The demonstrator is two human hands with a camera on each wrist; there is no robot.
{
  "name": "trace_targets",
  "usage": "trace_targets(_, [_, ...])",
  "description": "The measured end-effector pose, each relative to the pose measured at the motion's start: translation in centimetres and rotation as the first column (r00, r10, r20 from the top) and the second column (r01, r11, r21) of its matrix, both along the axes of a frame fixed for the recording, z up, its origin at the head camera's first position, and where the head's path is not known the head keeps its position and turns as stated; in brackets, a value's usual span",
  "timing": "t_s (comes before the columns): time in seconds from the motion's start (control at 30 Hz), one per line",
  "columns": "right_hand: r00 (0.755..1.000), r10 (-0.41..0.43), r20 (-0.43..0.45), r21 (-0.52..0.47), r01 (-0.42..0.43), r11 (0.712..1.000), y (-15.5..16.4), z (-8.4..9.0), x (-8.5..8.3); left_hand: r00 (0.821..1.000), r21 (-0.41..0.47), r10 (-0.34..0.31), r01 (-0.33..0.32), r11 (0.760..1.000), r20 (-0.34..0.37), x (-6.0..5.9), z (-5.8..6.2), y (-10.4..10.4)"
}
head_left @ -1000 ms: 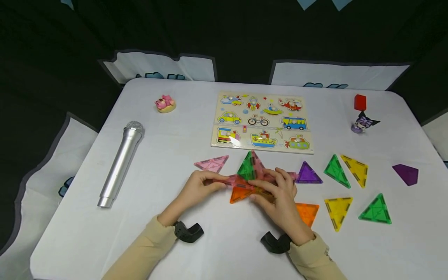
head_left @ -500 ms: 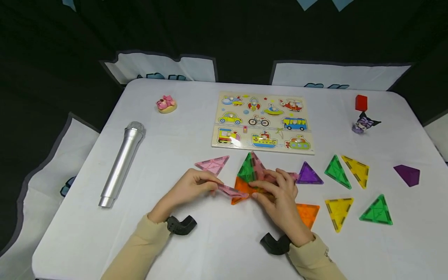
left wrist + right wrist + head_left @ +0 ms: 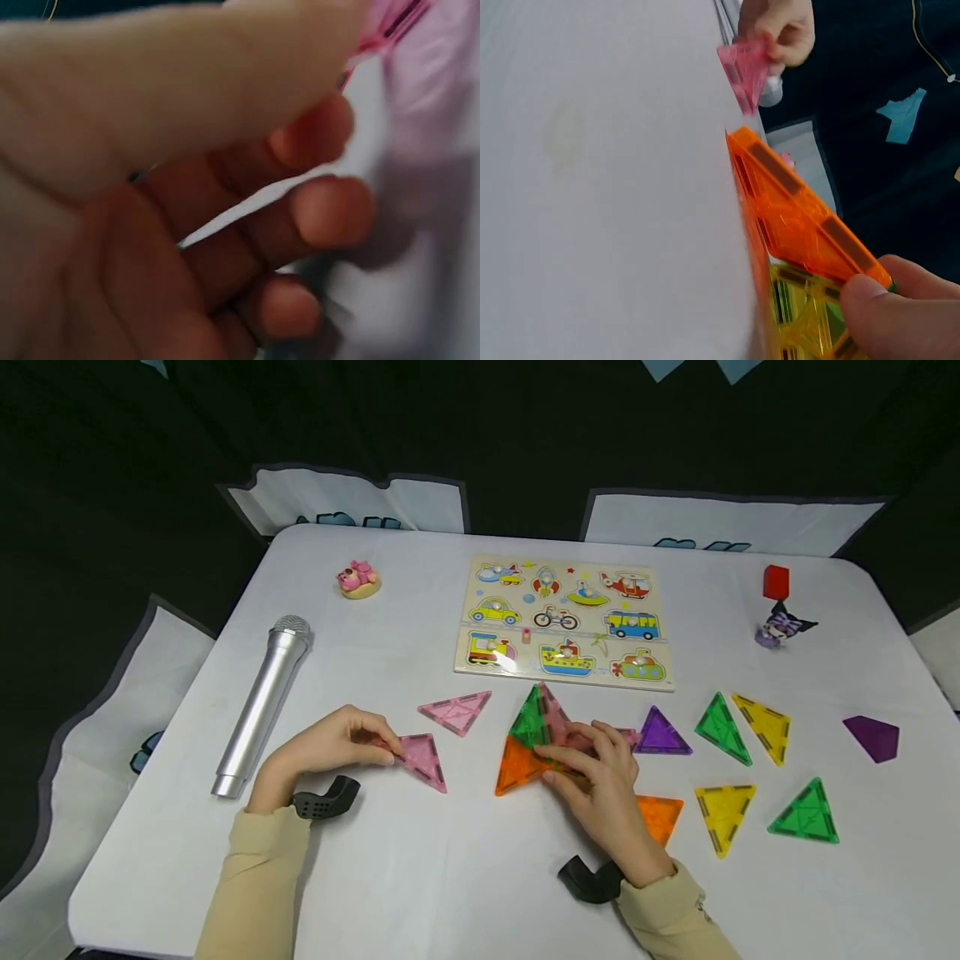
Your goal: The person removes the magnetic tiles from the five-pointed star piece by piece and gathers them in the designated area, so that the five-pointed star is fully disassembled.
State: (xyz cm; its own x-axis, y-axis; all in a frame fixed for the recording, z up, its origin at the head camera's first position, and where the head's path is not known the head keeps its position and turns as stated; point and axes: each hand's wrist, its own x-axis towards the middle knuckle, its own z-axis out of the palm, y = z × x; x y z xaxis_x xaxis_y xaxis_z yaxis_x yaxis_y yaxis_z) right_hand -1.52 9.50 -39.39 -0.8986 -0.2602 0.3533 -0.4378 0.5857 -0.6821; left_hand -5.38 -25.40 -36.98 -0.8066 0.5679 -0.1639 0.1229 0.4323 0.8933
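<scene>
My left hand [image 3: 330,750] pinches a translucent pink triangular magnetic tile [image 3: 422,762] by one corner, left of the other tiles. In the right wrist view, that pink tile [image 3: 744,73] appears beyond the near pieces. My right hand [image 3: 600,785] grips a small joined structure of magnetic tiles. The structure shows a green tile [image 3: 529,720], a pink tile [image 3: 553,714] and an orange tile [image 3: 519,766]. A yellow tile [image 3: 802,307] shows under the orange one [image 3: 802,214] in the right wrist view, with my thumb at their edge. My fingers hide the structure's right side.
Loose tiles lie around: pink [image 3: 457,712], purple [image 3: 662,732], orange [image 3: 662,818], and several green and yellow ones at right. A vehicle puzzle board [image 3: 564,622] stands behind the structure. A silver microphone [image 3: 262,706] lies left, near my left forearm; small figurines [image 3: 357,580] sit farther back.
My left hand has drawn the pink tile away from the structure, moving left and tilting its face toward view. The orange tile shows more fully. My right hand has stayed in place.
</scene>
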Motion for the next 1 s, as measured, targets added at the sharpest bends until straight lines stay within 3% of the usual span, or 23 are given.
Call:
trace_targets(0.17, [1.0,0.016,-0.017,0.009,-0.015,1.0,0.2,0.1,-0.2,0.997,-0.104,0.052,-0.045,0.994,0.061,0.6,0.8,-0.7])
trace_targets(0.27, [1.0,0.013,-0.014,0.016,-0.013,1.0,0.4,0.3,-0.3,0.991,-0.198,0.131,-0.12,0.973,0.041,0.9,1.3,-0.7])
trace_targets(0.37, [1.0,0.013,0.005,0.024,-0.014,1.0,0.5,0.4,-0.4,0.983,-0.266,0.179,-0.184,0.946,-0.042,1.1,1.6,-0.1])
trace_targets(0.47, [1.0,0.014,0.01,0.027,-0.014,1.0,0.5,0.4,-0.4,0.971,-0.246,0.184,-0.217,0.945,-0.152,1.3,1.6,2.6])
trace_targets(0.6, [1.0,0.014,0.006,0.028,-0.015,1.0,0.4,0.4,-0.3,0.946,-0.3,0.098,-0.195,0.934,-0.31,2.1,0.8,8.4])
trace_targets(0.7, [1.0,0.017,0.0,0.028,-0.017,0.999,0.2,0.3,-0.2,0.914,-0.42,-0.007,-0.18,0.89,-0.407,3.0,-0.1,12.2])
trace_targets(0.8, [1.0,0.016,-0.018,0.024,-0.015,1.0,0.1,0.1,-0.2,0.884,-0.453,-0.018,-0.221,0.864,-0.466,3.5,-0.7,14.2])
trace_targets(0.9, [0.999,0.008,-0.036,0.016,-0.007,1.0,0.2,0.1,-0.1,0.88,-0.386,0.07,-0.276,0.88,-0.469,3.7,-0.9,14.8])
trace_targets(1.0, [0.999,-0.005,-0.043,0.003,0.005,1.0,0.3,0.1,0.1,0.902,-0.27,0.141,-0.267,0.925,-0.409,3.7,-0.9,14.6])
